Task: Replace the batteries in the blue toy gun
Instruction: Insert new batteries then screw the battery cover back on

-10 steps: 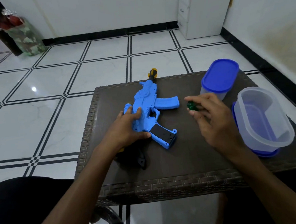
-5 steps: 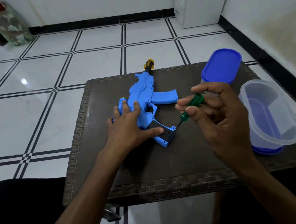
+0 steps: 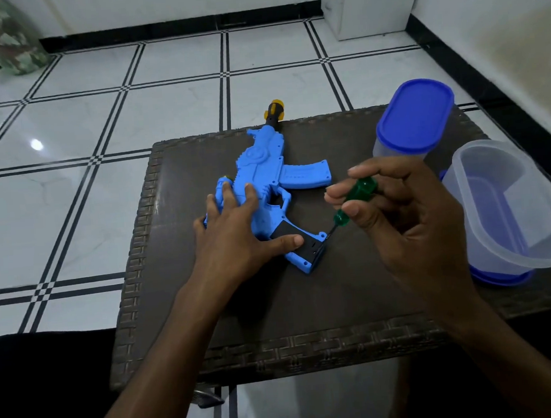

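Your left hand (image 3: pixel 233 231) lies flat on the blue toy gun (image 3: pixel 266 183) at centre frame, fingers straight, thumb on the black grip panel (image 3: pixel 297 240). Your right hand (image 3: pixel 399 219), right of centre, pinches a green-handled screwdriver (image 3: pixel 355 200), its tip at the grip's base. The gun lies on the dark woven table (image 3: pixel 275 323). A lidded container (image 3: pixel 415 124) and an open one (image 3: pixel 508 205) stand at right.

Both forearms bare, no sleeves, no rings or watch visible; dark black clothing (image 3: pixel 35 388) over lap.
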A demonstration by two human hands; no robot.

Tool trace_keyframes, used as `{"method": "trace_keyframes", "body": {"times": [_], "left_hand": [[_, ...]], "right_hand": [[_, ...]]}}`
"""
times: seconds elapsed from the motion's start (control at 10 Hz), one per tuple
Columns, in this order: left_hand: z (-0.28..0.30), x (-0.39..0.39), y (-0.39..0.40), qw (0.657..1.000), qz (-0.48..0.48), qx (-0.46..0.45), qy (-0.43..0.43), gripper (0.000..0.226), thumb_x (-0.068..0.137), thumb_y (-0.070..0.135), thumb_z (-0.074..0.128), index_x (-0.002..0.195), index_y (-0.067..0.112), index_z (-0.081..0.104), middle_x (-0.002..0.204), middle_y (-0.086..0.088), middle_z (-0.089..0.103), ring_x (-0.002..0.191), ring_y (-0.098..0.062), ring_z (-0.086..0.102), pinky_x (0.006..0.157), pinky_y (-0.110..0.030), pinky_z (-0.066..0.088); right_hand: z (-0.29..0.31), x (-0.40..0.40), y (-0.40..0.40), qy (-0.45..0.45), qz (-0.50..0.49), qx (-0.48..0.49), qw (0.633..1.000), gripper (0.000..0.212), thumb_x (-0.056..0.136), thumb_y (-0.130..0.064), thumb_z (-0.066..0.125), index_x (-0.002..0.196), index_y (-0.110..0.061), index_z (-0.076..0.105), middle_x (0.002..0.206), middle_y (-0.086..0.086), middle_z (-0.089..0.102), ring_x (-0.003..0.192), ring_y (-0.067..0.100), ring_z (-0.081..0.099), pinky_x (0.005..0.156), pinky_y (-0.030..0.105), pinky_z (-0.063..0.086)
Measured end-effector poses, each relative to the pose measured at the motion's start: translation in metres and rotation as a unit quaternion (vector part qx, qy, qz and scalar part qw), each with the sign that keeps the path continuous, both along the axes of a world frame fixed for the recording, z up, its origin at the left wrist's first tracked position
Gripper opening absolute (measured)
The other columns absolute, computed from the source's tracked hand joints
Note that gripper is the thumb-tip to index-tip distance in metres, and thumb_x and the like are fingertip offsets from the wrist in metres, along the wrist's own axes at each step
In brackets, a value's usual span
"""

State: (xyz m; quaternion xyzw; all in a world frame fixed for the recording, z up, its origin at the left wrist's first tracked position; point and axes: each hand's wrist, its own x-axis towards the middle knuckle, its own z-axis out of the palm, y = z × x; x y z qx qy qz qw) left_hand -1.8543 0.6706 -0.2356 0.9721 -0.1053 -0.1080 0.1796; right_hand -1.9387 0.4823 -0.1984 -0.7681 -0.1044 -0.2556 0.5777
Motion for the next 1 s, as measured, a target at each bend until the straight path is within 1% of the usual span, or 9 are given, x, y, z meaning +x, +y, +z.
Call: {"method": "trace_keyframes", "body": {"times": [0.2,0.3,0.7,0.9,1.0], "left_hand": [[-0.0009,0.0002,0.0006,1.0,-0.001,-0.006,0.001,0.111,0.063,0.079,0.057,0.152,0.032,0.01,0.162,-0.004,-0.009,0.148,-0.029,-0.007,0.117,-0.053,0.006],[-0.0005,0.0003,0.0005,1.0,-0.001,-0.009,0.004,0.111,0.063,0.079,0.058,0.152,0.032,0.01,0.162,-0.004,-0.01,0.148,-0.03,-0.008,0.117,-0.053,0.005],[-0.001,-0.0008,0.0008,1.0,-0.001,-0.012,0.007,0.111,0.064,0.078,0.057,0.152,0.032,0.009,0.162,-0.004,-0.011,0.148,-0.03,-0.01,0.117,-0.054,0.004],[-0.0013,-0.0001,0.001,1.0,-0.003,-0.012,0.002,0.111,0.063,0.079,0.056,0.152,0.031,0.01,0.162,-0.004,-0.012,0.148,-0.03,-0.01,0.117,-0.054,0.005],[-0.0014,-0.0003,0.0007,1.0,-0.001,-0.011,0.004,0.111,0.064,0.079,0.057,0.152,0.032,0.009,0.162,-0.004,-0.012,0.148,-0.029,-0.01,0.117,-0.053,0.005]], "right_hand": [[0.0005,-0.0004,0.0002,-0.003,-0.002,-0.001,1.0,0.026,0.088,-0.009,0.065,0.11,-0.014,0.054,0.103,0.0,0.072,0.099,0.011,0.071,0.082,0.031,0.059],[0.0008,0.0001,-0.0013,-0.002,-0.005,-0.007,1.0,0.025,0.088,-0.011,0.064,0.111,-0.01,0.054,0.105,0.0,0.071,0.1,0.011,0.07,0.083,0.031,0.059],[-0.0009,-0.0005,-0.0016,-0.002,0.001,-0.003,1.0,0.025,0.088,-0.01,0.064,0.111,-0.008,0.054,0.104,0.003,0.071,0.101,0.013,0.071,0.082,0.034,0.059],[-0.0023,0.0002,-0.0011,0.001,0.002,-0.021,1.0,0.025,0.088,-0.01,0.065,0.11,-0.011,0.055,0.103,0.0,0.071,0.099,0.01,0.071,0.081,0.029,0.059],[-0.0018,0.0011,-0.0021,-0.006,0.003,-0.052,0.999,0.026,0.089,-0.013,0.065,0.113,-0.016,0.055,0.1,-0.002,0.071,0.095,0.01,0.071,0.08,0.029,0.058]]}}
